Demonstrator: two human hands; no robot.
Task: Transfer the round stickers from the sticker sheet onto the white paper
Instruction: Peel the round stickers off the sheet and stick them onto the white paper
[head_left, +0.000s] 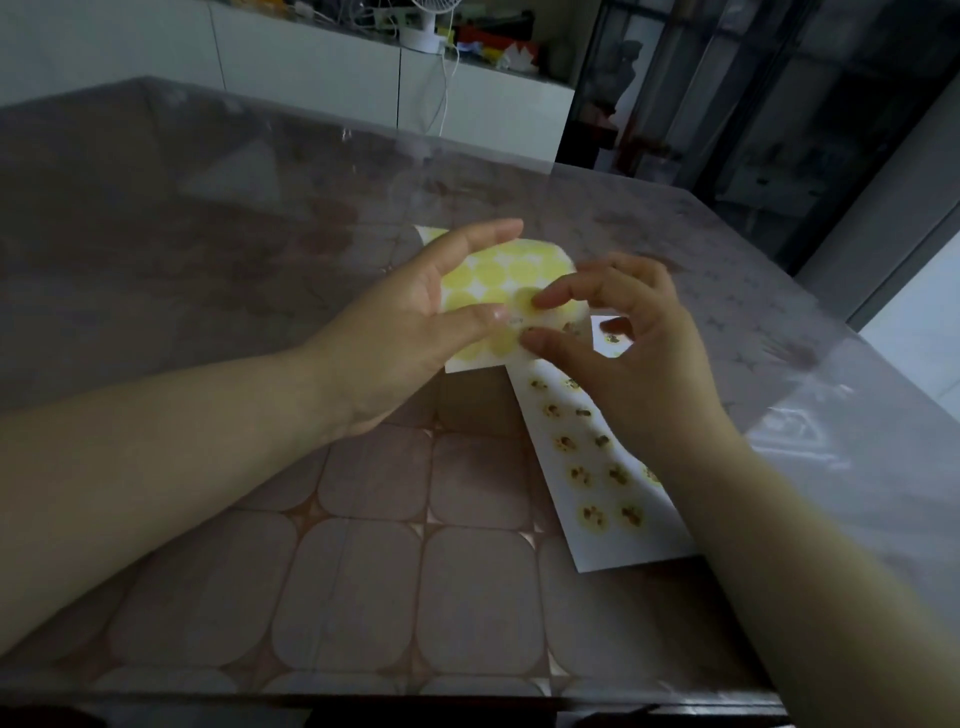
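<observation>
My left hand (415, 317) holds the sticker sheet (498, 275), a small sheet of yellow round stickers, lifted above the table between thumb and fingers. My right hand (634, 338) reaches to the sheet's lower right; its thumb and forefinger pinch at a round sticker (524, 301) near the sheet's edge. The white paper (608, 499) lies flat on the table below my right hand, with several yellow round stickers with dark prints stuck on it in rows. My right wrist covers part of the paper.
The table (260, 519) has a tiled pattern under a clear plastic cover; its front edge is near the bottom of the view. A white cabinet (322, 73) with a small fan (423, 23) and clutter stands behind. A dark glass door stands at right.
</observation>
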